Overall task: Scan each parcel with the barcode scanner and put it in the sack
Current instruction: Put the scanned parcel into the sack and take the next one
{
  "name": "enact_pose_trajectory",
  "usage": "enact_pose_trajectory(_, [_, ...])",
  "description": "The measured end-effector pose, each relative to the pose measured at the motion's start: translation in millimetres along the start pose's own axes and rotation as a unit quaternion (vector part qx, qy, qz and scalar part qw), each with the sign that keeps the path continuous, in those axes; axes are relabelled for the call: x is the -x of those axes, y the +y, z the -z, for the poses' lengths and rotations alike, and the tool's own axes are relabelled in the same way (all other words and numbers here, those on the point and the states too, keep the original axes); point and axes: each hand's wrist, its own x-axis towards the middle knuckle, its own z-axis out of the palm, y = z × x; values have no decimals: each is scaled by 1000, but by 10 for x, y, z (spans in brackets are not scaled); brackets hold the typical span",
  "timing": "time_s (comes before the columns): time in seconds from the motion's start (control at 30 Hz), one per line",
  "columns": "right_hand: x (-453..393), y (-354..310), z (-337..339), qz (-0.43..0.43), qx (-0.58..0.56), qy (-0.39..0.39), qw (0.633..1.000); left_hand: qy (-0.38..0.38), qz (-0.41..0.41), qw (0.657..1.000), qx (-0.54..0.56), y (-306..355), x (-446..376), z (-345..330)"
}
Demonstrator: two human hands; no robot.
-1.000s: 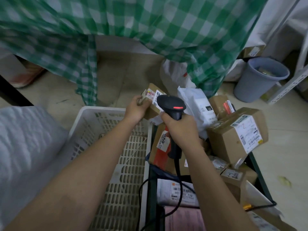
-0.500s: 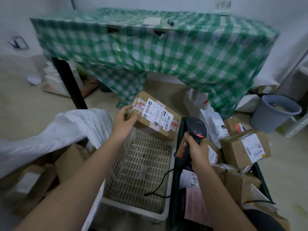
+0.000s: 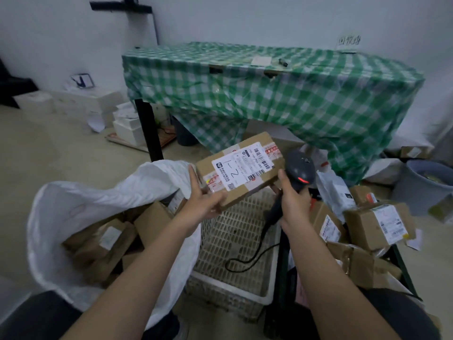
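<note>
Left hand (image 3: 199,204) under seemingly label-up parcel (image 3: 241,171)

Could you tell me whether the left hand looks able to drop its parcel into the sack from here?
Probably yes: the left hand holds the parcel beside the sack, whose mouth gapes open.

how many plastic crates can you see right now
1: a white slotted crate on the floor between the white sack and the parcel pile; others may be hidden.

Parcel (image 3: 239,170) has swung leftward — now beside the sack (image 3: 98,192).
</note>
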Motion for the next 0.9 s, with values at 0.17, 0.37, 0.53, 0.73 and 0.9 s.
enact_pose_trajectory(0.17, [160, 59, -206, -12, 10, -25, 1000, 15, -3, 1000, -6, -19, 115, 89])
enact_pose_trajectory(0.37, [276, 133, -362, -18, 13, -74, 997, 52, -24, 997, 43, 97, 93, 53])
enact_pose_trajectory(0.53, [221, 65, -302, -25, 33, -120, 992, 9, 10, 1000, 20, 87, 65, 220])
enact_pose_trajectory(0.73, [122, 35, -183, -44, 81, -157, 983, -90, 55, 994, -28, 3, 19, 292])
enact_pose_trajectory(0.9, [116, 69, -50, -19, 121, -174, 977, -83, 64, 994, -11, -4, -18, 336])
